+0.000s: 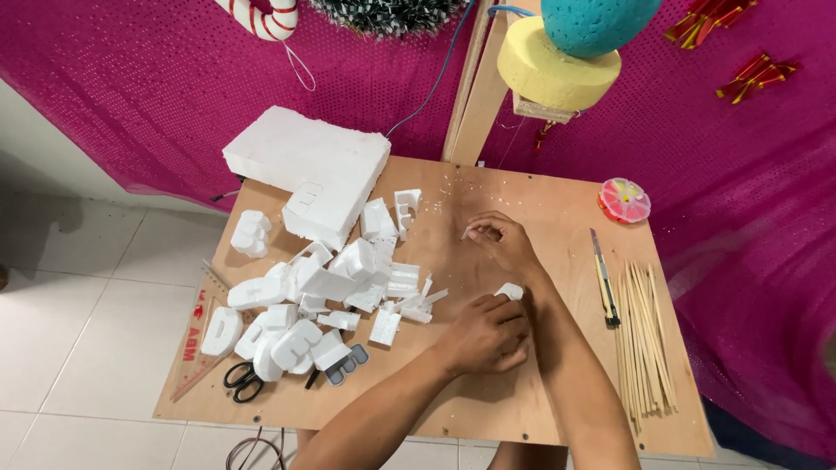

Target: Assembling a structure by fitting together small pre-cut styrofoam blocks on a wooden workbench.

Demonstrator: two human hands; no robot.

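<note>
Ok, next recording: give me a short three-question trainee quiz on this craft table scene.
1. True or false: the left hand holds a small white foam piece.
2. Which lies nearest the table's right edge? A) black scissors B) bundle of wooden sticks C) large foam block
3. Fill in: the utility knife lies just ___ of the sticks, as seen in the picture.

Key
1. True; the piece shows at its fingertips, while the right hand rests curled on the table beyond it, with something thin at its fingertips.
2. B.
3. Left.
</note>
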